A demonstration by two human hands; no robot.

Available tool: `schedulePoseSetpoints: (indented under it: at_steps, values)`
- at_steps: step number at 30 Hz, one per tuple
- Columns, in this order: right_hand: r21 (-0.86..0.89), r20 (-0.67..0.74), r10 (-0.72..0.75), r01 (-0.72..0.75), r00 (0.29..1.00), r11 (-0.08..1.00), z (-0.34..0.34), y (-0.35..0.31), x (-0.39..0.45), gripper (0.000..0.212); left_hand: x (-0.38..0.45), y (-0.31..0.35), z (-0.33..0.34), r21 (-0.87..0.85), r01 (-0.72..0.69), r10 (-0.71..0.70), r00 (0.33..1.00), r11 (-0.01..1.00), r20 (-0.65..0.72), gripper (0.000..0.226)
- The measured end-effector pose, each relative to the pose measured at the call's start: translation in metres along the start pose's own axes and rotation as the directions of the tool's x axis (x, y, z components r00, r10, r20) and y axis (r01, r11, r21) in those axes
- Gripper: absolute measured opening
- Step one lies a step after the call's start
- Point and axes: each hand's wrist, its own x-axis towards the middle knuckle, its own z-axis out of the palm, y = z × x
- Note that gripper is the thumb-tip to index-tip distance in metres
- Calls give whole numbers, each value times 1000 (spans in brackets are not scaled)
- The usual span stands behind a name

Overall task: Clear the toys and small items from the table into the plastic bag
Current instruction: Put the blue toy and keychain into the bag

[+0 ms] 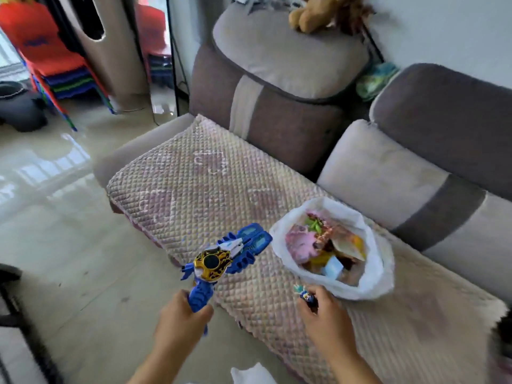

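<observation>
Two hands in view; left hand [181, 314], fingers curled round the handle of a blue toy blaster [221, 259] held above the sofa's front edge; right hand [322, 314] pinches a small blue figure [304, 295] just beside the open white plastic bag [379, 261], toy-filled, on the quilted sofa cover [199, 184].

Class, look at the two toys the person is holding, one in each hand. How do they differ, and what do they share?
The blue toy gun is much larger than the small figure. The gun sticks far out of the left hand; the figure barely shows above the right hand. The gun has a gold and black disc; the figure has pale blue hair. Both are partly blue and near the plastic bag.
</observation>
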Motion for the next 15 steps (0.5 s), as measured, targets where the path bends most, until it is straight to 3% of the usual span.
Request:
schedulePoseSetpoints:
  at_steps: [5, 15]
  values:
    - [63, -60, 108, -105, 992, 993, -40, 75, 13, 21, -8, 54, 80, 17, -42, 40, 992, 999, 124, 16]
    - [144, -144, 245, -225, 959, 964, -56, 129, 73, 29, 40, 147, 190, 176, -173, 121, 955, 969, 272, 18]
